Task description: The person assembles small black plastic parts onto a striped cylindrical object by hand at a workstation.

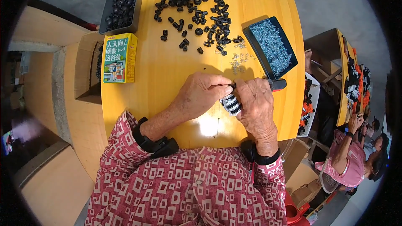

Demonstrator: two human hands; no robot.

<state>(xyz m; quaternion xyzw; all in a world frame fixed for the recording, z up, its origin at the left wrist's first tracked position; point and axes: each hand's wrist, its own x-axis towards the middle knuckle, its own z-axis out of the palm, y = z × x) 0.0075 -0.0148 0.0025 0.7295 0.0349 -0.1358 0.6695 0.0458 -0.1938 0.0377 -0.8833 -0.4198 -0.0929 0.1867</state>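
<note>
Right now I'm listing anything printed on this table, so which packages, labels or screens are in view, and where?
Carton: a small rectangular box lying flat at the table's left edge, beside the tray of black parts; green and yellow, with a small picture on its face.
No screens or signs show.

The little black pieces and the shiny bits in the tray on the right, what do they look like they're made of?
The black pieces look like matte rubber or plastic: dull, with no glints. The bits in the dark tray look like bright metal, probably screws: silvery and sparkling. Too small to be sure.
</note>
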